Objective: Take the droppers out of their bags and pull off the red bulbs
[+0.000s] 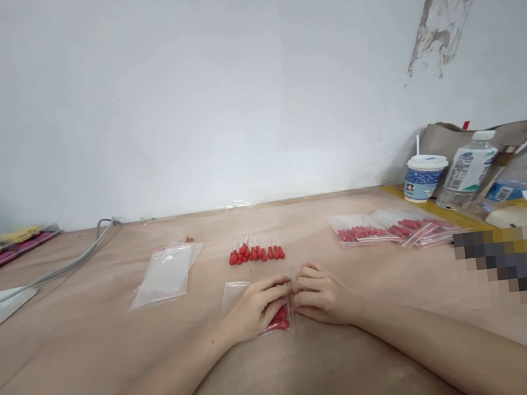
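Lying palm-down across a clear plastic bag, the left hand points its fingers to the right, lightly bent and close together, their tips at the bag's right-hand edge. Its forearm slants up from the lower left, the wrist nearly level with the table. Beneath the fingers, red-headed pieces show through the plastic by the bag's near right corner.

The right hand meets it from the other side — knuckles raised, fingers curled inward, fingertips against that same edge. Its forearm runs in from the lower right. Both hands are partly closed, with only a narrow gap between their fingertips; the left covers the bag, but I cannot tell whether either hand actually pinches the plastic or merely presses on it.

Just beyond the hands is a cluster of loose red-headed pieces, heads toward the person and pale stems toward the wall. Flat clear bags lie to the left — filled bags overlap well over to the right, near a paper cup.
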Tool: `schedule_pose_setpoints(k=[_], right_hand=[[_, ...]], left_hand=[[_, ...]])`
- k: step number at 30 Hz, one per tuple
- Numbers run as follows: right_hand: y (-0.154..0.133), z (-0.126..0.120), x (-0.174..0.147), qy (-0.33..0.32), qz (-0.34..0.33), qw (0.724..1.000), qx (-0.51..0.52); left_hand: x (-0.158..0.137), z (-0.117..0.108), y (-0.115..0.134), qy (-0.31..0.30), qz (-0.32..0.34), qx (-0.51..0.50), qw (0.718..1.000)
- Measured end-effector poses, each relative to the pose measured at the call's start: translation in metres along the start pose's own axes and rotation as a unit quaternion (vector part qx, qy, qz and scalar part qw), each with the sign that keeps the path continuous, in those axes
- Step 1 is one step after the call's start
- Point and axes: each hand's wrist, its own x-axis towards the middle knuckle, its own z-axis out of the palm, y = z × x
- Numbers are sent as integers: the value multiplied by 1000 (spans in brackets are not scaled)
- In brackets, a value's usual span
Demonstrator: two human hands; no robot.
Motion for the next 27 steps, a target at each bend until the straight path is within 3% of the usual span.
schedule_pose_setpoints(k=[10, 15, 18, 27], right_hand=[[0, -4, 1, -16, -7, 999, -35], [1, -1, 0, -40, -13, 998, -39], [2, 0, 0, -37, -17, 998, -40], [0, 1, 4, -51, -28, 997, -59]], left_hand=[[0, -2, 0, 8, 32, 42, 999], [1, -6, -5, -45, 114, 164, 979], [1, -6, -6, -36, 152, 202, 967], [3, -1, -8, -62, 160, 237, 956]])
